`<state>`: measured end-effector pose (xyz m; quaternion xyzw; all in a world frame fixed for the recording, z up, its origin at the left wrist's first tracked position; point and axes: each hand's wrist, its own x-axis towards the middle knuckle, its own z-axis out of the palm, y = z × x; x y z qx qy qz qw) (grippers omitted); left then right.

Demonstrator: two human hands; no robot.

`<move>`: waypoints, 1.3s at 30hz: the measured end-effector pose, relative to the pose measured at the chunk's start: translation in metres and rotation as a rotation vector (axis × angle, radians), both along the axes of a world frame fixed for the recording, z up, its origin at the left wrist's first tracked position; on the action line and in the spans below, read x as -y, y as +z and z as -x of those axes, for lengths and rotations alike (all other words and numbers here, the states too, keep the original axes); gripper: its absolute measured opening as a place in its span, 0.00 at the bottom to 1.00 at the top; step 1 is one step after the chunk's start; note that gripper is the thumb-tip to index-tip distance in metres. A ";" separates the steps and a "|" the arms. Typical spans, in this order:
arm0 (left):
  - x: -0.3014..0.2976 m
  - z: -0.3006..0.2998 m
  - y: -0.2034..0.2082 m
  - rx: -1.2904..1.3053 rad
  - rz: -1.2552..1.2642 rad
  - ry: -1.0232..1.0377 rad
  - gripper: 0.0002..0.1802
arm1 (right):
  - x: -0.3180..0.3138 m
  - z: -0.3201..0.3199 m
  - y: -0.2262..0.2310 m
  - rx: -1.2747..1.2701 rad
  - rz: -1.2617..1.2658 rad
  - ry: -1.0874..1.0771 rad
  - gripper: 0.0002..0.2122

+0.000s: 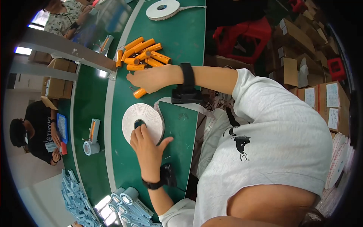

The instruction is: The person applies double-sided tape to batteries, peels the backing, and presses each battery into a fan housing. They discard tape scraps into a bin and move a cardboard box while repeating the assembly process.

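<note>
My left hand (147, 149) lies palm down on a large white roll of tape (130, 117), its fingers over the dark core (139, 123) and its thumb spread. My right hand (155, 78) is above it in the picture, fingers curled down around an orange cylindrical battery (140, 93) with a thin wire at its end. The hand partly hides that battery, and the fingertips are out of sight. Beside the right hand lies a pile of similar orange batteries (160, 57). A white strip (185, 104) runs from the roll past the right wrist to the table edge.
A second tape roll (162, 10) lies at the top of the green table (170, 159). Light-blue fan housings (130, 208) are stacked at the bottom. Beyond a metal rail stand a fan part (92, 136) and a co-worker (36, 130). A red stool (245, 38) and cartons (298, 38) stand right.
</note>
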<state>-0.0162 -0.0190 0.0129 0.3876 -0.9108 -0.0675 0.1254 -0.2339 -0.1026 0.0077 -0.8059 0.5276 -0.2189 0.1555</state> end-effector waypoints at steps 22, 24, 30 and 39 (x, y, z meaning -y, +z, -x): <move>-0.017 -0.079 -0.025 -0.478 0.364 0.875 0.42 | -0.088 -0.080 0.006 1.504 -0.719 0.250 0.11; -0.018 -0.082 -0.015 -0.559 0.305 0.873 0.43 | -0.093 -0.067 -0.006 1.007 -0.614 0.554 0.12; -0.017 -0.089 -0.012 -0.777 0.096 0.780 0.46 | -0.087 -0.039 0.014 0.745 -0.682 0.464 0.11; -0.024 -0.071 -0.021 -0.416 0.368 0.811 0.45 | -0.053 -0.144 0.024 0.840 -0.182 0.337 0.13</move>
